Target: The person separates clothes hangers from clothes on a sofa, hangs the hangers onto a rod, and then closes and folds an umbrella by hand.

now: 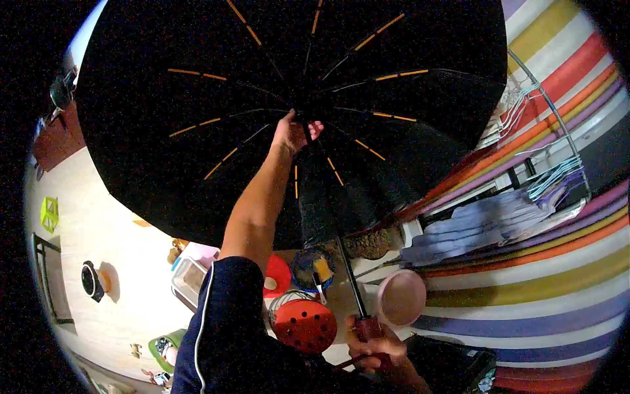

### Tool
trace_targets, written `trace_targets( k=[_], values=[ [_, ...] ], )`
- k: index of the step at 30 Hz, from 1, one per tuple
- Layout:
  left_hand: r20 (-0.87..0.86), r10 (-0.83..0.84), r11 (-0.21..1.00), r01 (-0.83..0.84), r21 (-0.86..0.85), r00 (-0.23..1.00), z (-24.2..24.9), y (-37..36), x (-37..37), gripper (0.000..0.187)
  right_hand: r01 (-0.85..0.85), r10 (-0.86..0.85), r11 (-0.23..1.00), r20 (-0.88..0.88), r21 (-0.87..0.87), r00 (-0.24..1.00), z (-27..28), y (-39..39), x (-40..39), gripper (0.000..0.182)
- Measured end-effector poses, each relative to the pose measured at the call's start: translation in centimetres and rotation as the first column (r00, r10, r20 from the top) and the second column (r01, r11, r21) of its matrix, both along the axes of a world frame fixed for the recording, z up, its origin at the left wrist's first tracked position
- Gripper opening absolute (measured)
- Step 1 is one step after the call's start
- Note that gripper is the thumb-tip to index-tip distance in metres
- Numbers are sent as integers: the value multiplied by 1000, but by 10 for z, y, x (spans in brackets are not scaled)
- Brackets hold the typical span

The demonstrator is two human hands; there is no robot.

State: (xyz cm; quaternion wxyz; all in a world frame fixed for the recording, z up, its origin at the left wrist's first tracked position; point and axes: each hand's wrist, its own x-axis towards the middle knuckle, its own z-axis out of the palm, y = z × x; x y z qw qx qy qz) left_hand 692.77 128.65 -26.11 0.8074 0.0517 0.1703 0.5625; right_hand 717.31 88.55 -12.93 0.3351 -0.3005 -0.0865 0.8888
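A large black umbrella (420, 151) is spread open above me, its inside toward me, with orange strips along its ribs. My left hand (296, 132) is raised near the hub, its fingers wrapped around the upper shaft. The part under those fingers is hidden. From there the dark shaft (351, 279) slants down to a dark reddish handle (369, 328). Around this handle my right hand (380, 348) is closed, at the lower middle of the view.
Below are a red perforated round stool (304, 326), a blue basin (312, 269) and a pink basin (401, 299). To the right, a striped curtain (525, 289) hangs behind a metal rack (551, 108) with hangers and a grey-blue cloth (476, 223). A clear container (189, 276) lies left.
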Motion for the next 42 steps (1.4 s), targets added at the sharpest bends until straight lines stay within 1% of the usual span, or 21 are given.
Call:
trace_targets(
  k=[3, 6, 7, 11, 13, 14, 18, 19, 20, 21, 22, 24, 26, 27, 29, 31, 32, 34, 35, 39, 42],
  values=[
    [40, 125, 984, -128, 120, 991, -8, 2, 2, 44, -56, 58, 998, 39, -42, 998, 2, -7, -5, 52],
    [137, 149, 988, -154, 28, 979, 5, -6, 4, 38, -21, 35, 995, 145, -93, 989, 12, -11, -18, 47],
    [22, 248, 967, -249, 48, 968, 9, -10, 9, 36, -2, 25, 994, 207, -108, 978, 15, -12, -23, 45],
    [21, 292, 955, -291, -56, 956, 15, -16, 26, 38, -44, 53, 998, 375, -34, 925, 6, 3, -34, 35],
    [84, 208, 978, -205, -36, 975, 10, -21, 29, 38, -10, 9, 1000, 483, 0, 875, 0, 11, -36, 32],
    [115, 161, 987, -159, -25, 980, 15, -31, 33, 39, 7, -20, 1000, 477, 30, 878, -5, 15, -38, 31],
    [-184, 279, 954, -250, 168, 942, 23, -51, 65, 40, 37, -98, 986, 390, 159, 916, -42, 27, -29, 31],
    [-117, 283, 959, -281, 29, 952, 35, -66, 72, 38, 61, -113, 985, 334, 164, 936, -42, 31, -29, 31],
    [-50, 223, 975, -222, 26, 974, 31, -72, 77, 37, 84, -128, 983, 275, 166, 953, -39, 36, -30, 31],
    [14, 162, 986, -162, 27, 987, 23, -77, 82, 36, 37, -137, 979, 522, 199, 842, -33, 44, -34, 30],
    [79, 100, 994, -102, 32, 992, 20, -84, 85, 35, 71, -118, 987, 348, 144, 930, -51, 50, -31, 31],
    [102, 46, 999, -47, 12, 994, 36, -105, 92, 34, -12, -151, 947, 476, 321, 867, -86, 44, -29, 28],
    [148, -40, 999, 39, 10, 988, 40, -121, 99, 36, -49, -138, 946, 537, 319, 832, -87, 30, -30, 26],
    [85, -13, 987, -1, 162, 996, 30, -125, 101, 37, -48, -115, 960, 547, 275, 829, -84, 23, -34, 25],
    [26, -87, 992, 84, 95, 996, 28, -147, 104, 37, -76, -249, 886, 607, 457, 755, -166, -2, -35, 25],
    [-71, -66, 997, 69, 43, 995, 22, -178, 110, 37, -98, -136, 940, 620, 328, 773, -144, -16, -41, 25],
    [3, -143, 984, 142, 107, 990, 15, -189, 111, 37, -115, -136, 935, 637, 337, 759, -121, -22, -45, 24],
    [3, -152, 988, 152, -29, 988, 6, -215, 117, 37, -137, -135, 933, 678, 332, 722, -99, -45, -46, 22],
    [-44, -154, 988, 152, -35, 987, 0, -227, 120, 38, -8, -147, 952, 477, 307, 867, -155, -65, -38, 21],
    [-124, -154, 985, 143, -94, 980, -14, -264, 130, 40, 37, -97, 982, 329, 185, 939, -157, -79, -34, 19],
    [-136, -119, 973, 89, -214, 984, -1, -288, 132, 42, -107, 60, 978, 250, 182, 966, -149, -81, -28, 16]
  ],
)
